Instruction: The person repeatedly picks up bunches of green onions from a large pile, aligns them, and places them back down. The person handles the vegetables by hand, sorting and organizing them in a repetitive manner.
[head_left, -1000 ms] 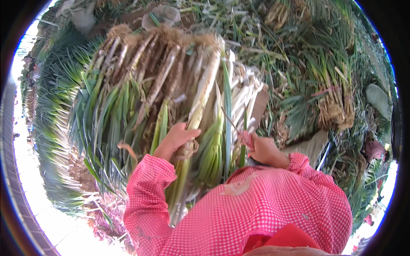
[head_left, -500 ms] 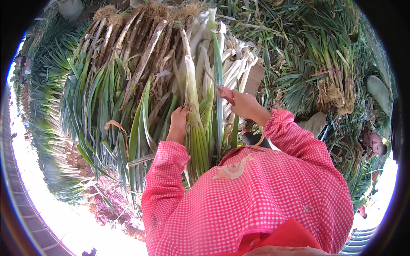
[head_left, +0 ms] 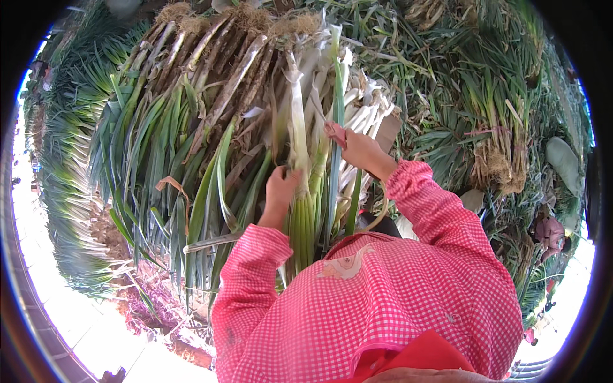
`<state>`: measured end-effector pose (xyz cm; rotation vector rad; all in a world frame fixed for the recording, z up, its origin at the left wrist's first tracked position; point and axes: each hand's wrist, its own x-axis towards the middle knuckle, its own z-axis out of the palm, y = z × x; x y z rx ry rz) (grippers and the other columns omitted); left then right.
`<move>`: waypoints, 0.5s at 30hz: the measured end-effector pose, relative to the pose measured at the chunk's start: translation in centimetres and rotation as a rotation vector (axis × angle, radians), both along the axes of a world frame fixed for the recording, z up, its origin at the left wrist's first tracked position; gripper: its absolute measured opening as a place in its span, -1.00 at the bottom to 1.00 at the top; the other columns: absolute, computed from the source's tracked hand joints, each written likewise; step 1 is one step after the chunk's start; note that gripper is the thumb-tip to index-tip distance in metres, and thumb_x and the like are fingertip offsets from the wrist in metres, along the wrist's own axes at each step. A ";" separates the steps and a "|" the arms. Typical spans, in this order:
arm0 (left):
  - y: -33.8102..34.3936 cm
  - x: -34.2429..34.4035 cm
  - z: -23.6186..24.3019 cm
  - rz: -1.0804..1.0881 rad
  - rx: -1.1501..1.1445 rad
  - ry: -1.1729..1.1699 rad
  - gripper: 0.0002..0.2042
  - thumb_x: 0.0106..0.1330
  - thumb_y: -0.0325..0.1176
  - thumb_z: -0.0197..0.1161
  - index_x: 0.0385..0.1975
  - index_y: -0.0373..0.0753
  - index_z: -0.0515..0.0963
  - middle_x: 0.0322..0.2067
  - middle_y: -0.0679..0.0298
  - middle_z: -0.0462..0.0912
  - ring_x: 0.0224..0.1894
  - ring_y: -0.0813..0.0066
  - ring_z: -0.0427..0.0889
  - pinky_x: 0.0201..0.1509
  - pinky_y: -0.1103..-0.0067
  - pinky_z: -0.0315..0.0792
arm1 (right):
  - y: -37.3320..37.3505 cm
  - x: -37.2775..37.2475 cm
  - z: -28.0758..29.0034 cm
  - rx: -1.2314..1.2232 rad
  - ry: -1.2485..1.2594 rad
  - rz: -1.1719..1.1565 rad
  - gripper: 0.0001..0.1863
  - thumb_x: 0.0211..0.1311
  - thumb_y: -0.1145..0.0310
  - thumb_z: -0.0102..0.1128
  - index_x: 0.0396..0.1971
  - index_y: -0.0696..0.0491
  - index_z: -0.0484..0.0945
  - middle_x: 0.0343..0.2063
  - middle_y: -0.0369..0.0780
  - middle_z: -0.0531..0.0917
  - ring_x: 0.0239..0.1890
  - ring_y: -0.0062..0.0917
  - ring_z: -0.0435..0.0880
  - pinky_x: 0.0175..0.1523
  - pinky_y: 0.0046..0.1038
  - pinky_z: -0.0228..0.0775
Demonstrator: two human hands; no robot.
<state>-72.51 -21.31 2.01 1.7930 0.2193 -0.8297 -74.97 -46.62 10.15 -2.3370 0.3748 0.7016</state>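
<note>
Below the middle of the view, my left hand (head_left: 281, 185) pinches the side of a pale leek (head_left: 298, 121), whose long green leaves hang toward my checked red-and-white shirt. My right hand (head_left: 361, 150), above and to the right, grips the pink handle (head_left: 336, 134) of a thin knife, its blade (head_left: 319, 110) angled up-left beside that leek. Soil-covered leeks (head_left: 217, 102) with bushy roots lie in rows to the left; peeled white leeks (head_left: 367, 112) are heaped just to the right.
A long stack of trimmed leeks (head_left: 89, 217) runs down the far left. At right are a tied bundle (head_left: 501, 147), loose green leaves, a grey sack (head_left: 562, 166) and another person (head_left: 550, 233) in pink. A cardboard piece (head_left: 387, 134) sits beside the white heap.
Since a second ago my right hand with the knife has risen and moved left, close to the leek. My left hand has shifted up and rightward along the stalks.
</note>
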 end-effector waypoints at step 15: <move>5.2 1.4 9.0 -0.633 0.233 -0.296 -0.70 0.21 -0.20 0.29 -0.44 -0.36 0.48 -0.53 0.06 0.55 -0.46 0.25 0.58 -0.32 0.39 0.43 | -0.6 6.6 4.9 -0.151 0.277 0.296 -0.23 0.16 0.66 -0.10 0.39 -0.14 0.04 0.20 -0.19 0.45 -0.08 -0.29 0.68 -0.01 -0.36 0.58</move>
